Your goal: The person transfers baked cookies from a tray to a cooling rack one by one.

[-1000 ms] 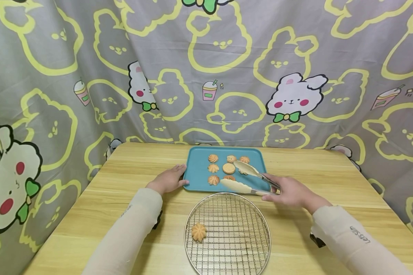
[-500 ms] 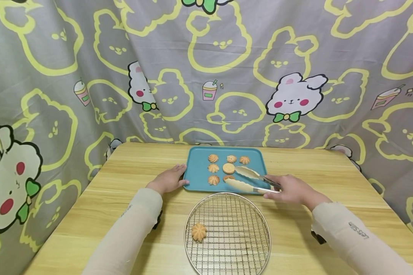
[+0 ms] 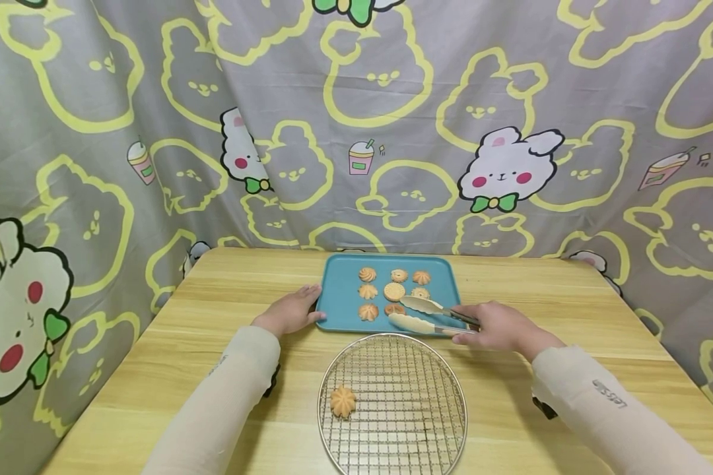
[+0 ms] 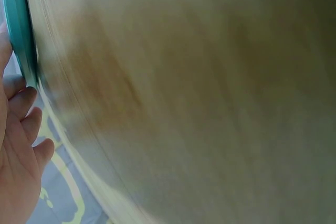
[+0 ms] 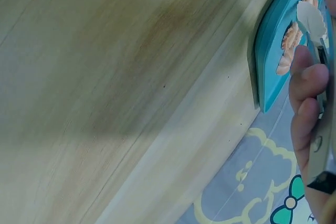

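Note:
In the head view my left hand rests at the left edge of a blue tray, its fingers loosely extended along the rim. Several baked cookies lie in rows on the tray. My right hand holds tongs with cream-coloured tips over the tray's front right part. The tips stand apart, with a partly hidden front-row cookie just left of them and a round pale cookie behind. The right wrist view shows fingers curled round the tongs' metal handle.
A round wire cooling rack lies in front of the tray, with one flower-shaped cookie on its left side. Both sit on a wooden table. A patterned grey curtain hangs behind and at the sides.
The tongs' upper arm has moved toward the front of the tray and its tips have drawn closer together. A cookie in the right column has come back into view. My left hand stays put.

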Demonstrator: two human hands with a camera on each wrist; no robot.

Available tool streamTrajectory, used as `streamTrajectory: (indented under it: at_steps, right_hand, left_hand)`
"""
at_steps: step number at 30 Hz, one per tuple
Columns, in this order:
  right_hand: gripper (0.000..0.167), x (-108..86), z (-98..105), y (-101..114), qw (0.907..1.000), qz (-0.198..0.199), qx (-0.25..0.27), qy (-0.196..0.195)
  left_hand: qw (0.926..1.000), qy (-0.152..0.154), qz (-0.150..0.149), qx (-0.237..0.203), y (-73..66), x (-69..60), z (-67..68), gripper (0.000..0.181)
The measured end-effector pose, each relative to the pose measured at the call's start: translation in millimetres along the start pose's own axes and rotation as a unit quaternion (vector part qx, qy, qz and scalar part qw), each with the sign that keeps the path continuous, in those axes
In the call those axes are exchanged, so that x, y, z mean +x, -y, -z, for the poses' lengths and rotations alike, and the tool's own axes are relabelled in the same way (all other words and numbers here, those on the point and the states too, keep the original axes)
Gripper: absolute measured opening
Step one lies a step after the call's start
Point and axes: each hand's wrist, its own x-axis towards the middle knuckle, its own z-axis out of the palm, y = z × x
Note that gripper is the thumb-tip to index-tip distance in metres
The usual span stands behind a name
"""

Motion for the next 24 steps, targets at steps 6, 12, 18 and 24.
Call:
streamTrajectory:
  at_steps: [6,12,18,24]
  right_hand:
    - [0.073,1.7,0.2,2.1,0.9999,0.002,-0.011,0.001]
    - [0.068,3.2,1.3,4.0,0.9997,0.008,-0.022,0.001]
    - [0.063,5.1,1.5,3.7,0.9995,0.009,-0.030,0.001]
    - [0.064,4.5,1.8,3.2,0.9996,0.008,-0.028,0.005]
  left_hand:
    - [1.0000,-0.001,0.000,-0.001,1.0,0.6,-1.3,0.072]
    - [1.0000,-0.004,-0.001,0.001,2.4,1.8,-2.5,0.073]
    - [1.0000,-0.005,0.000,0.003,1.7,1.8,-2.6,0.072]
    - [1.0000,-0.006,0.000,0.001,0.5,1.2,-2.4,0.072]
